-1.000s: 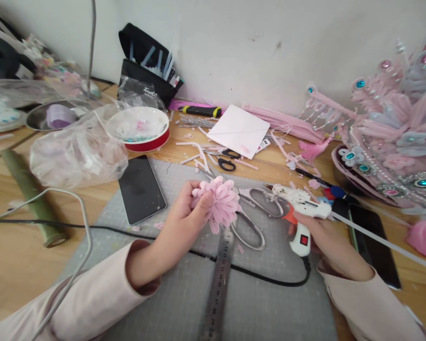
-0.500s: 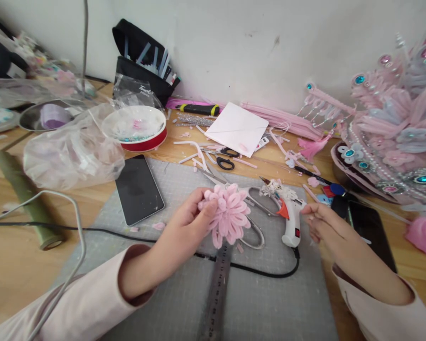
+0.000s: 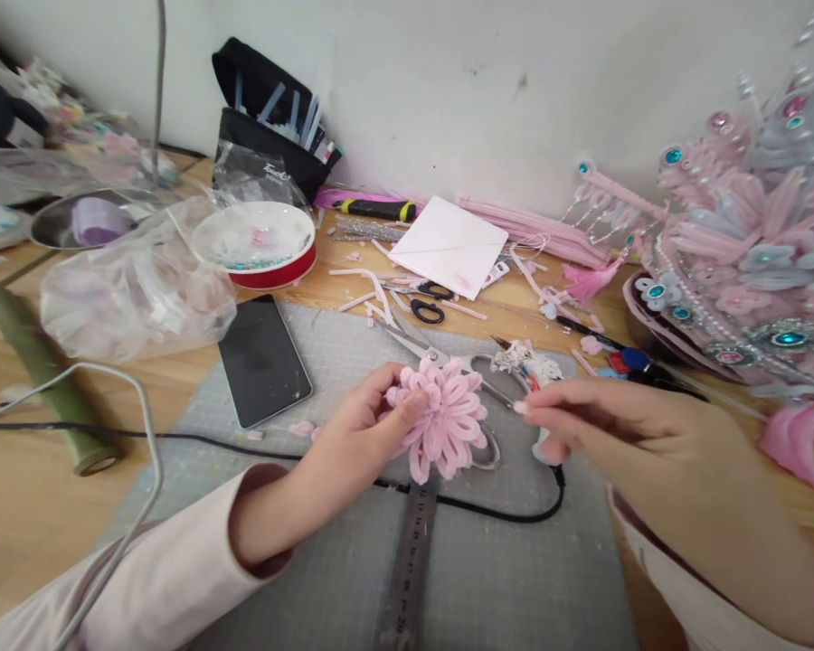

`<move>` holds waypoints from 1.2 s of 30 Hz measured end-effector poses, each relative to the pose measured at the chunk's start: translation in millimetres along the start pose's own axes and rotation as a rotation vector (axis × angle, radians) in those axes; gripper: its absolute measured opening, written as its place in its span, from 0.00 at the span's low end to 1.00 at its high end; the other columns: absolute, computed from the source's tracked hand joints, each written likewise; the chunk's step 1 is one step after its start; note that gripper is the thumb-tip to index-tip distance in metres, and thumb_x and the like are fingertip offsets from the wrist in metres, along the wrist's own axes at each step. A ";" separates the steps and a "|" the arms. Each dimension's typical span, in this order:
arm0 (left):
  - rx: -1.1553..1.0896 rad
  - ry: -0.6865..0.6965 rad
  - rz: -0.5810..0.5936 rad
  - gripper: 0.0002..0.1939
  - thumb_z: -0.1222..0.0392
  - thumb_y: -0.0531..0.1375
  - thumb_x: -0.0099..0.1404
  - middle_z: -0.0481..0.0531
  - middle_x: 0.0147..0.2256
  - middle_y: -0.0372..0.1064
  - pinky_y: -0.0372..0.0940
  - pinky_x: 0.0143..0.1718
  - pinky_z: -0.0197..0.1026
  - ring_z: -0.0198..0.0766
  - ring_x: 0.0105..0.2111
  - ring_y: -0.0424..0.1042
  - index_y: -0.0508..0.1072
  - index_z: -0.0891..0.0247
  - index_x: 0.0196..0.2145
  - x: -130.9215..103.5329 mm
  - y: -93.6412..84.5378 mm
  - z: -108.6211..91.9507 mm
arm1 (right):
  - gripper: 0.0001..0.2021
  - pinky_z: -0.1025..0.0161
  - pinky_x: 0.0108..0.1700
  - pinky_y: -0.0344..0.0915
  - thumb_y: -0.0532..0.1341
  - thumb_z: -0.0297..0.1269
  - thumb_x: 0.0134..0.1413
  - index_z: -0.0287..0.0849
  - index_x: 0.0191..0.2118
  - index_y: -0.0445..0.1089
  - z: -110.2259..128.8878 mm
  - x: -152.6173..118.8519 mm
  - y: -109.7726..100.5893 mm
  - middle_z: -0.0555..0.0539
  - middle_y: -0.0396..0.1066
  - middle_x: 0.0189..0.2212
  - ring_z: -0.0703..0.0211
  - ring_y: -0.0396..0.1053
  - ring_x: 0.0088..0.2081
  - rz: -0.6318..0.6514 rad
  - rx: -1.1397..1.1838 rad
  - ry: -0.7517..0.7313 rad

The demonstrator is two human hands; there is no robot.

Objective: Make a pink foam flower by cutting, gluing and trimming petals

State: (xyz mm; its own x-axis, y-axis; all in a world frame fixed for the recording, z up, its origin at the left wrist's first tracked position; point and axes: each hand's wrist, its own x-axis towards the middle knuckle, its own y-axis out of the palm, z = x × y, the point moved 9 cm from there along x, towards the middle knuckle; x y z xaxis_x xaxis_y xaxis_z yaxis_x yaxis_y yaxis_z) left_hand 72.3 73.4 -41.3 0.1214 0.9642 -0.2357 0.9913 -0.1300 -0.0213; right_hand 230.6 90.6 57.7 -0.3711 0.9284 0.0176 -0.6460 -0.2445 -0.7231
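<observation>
A fluffy pink flower (image 3: 444, 420) of looped petals is held by my left hand (image 3: 363, 443), thumb on its left side. My right hand (image 3: 603, 434) is to the right of the flower, thumb and fingertips pinched together. A tiny pale piece (image 3: 520, 408) shows at those fingertips; what it is cannot be made out. Behind my right hand, the white glue gun (image 3: 541, 449) is mostly hidden. Large scissors (image 3: 434, 354) lie behind the flower, and a metal ruler (image 3: 411, 565) extends below it on the grey cutting mat (image 3: 515, 579).
A phone (image 3: 264, 362) lies left on the mat, near a plastic bag (image 3: 136, 294) and a red-rimmed bowl (image 3: 271, 267). A black cable (image 3: 495, 515) crosses the mat. At the right stands a jewelled pink headdress (image 3: 752, 271). White card (image 3: 451, 244) lies at the back.
My right hand has moved left and closer to the flower, now covering much of the glue gun. A small pale piece now shows at its fingertips. My left hand still holds the flower.
</observation>
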 end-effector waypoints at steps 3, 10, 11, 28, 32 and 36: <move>-0.041 -0.026 0.025 0.13 0.51 0.54 0.60 0.47 0.29 0.64 0.58 0.28 0.33 0.32 0.28 0.62 0.64 0.64 0.34 -0.8 3.1 3.0 | 0.08 0.70 0.33 0.67 0.59 0.30 0.51 0.49 0.31 0.74 12.8 3.5 16.5 0.55 0.75 0.29 0.65 0.72 0.30 0.000 0.009 -0.123; -0.031 -0.013 0.048 0.12 0.51 0.54 0.60 0.44 0.27 0.62 0.58 0.28 0.33 0.31 0.27 0.61 0.64 0.63 0.34 -2.9 4.9 3.6 | 0.09 0.71 0.32 0.66 0.59 0.26 0.49 0.46 0.34 0.72 6.8 5.0 35.5 0.53 0.73 0.33 0.67 0.69 0.31 0.014 0.120 -0.154; -0.018 -0.011 0.045 0.12 0.51 0.54 0.60 0.44 0.27 0.61 0.57 0.27 0.33 0.31 0.26 0.60 0.64 0.63 0.33 -2.8 4.4 3.2 | 0.08 0.71 0.32 0.66 0.59 0.26 0.50 0.46 0.34 0.72 6.0 5.3 36.0 0.52 0.73 0.33 0.67 0.69 0.31 0.019 0.135 -0.144; 0.043 -0.025 0.051 0.12 0.51 0.54 0.60 0.45 0.27 0.61 0.57 0.27 0.33 0.31 0.26 0.60 0.64 0.63 0.34 -4.8 5.3 3.5 | 0.09 0.69 0.36 0.68 0.60 0.27 0.49 0.48 0.32 0.75 8.4 8.5 31.4 0.52 0.75 0.31 0.64 0.72 0.32 -0.029 0.058 -0.135; 0.051 -0.009 0.055 0.12 0.51 0.53 0.61 0.45 0.27 0.61 0.58 0.27 0.33 0.31 0.27 0.60 0.64 0.63 0.34 -4.5 5.4 1.8 | 0.07 0.69 0.33 0.68 0.61 0.30 0.49 0.47 0.34 0.75 4.6 8.3 33.7 0.52 0.75 0.30 0.63 0.71 0.30 -0.021 0.043 -0.090; 0.054 -0.008 0.051 0.11 0.51 0.54 0.60 0.45 0.27 0.61 0.58 0.27 0.33 0.32 0.27 0.61 0.64 0.63 0.33 -4.4 5.4 2.1 | 0.05 0.67 0.32 0.69 0.62 0.32 0.49 0.47 0.33 0.74 2.8 8.6 34.7 0.52 0.75 0.28 0.63 0.70 0.27 -0.012 0.029 -0.065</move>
State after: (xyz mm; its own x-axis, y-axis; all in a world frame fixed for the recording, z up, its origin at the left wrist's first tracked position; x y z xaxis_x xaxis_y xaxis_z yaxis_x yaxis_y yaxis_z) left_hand 77.0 67.9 -42.4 0.1711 0.9542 -0.2454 0.9796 -0.1915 -0.0617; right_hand 203.2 89.3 34.8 -0.4054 0.9113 0.0714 -0.6690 -0.2425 -0.7026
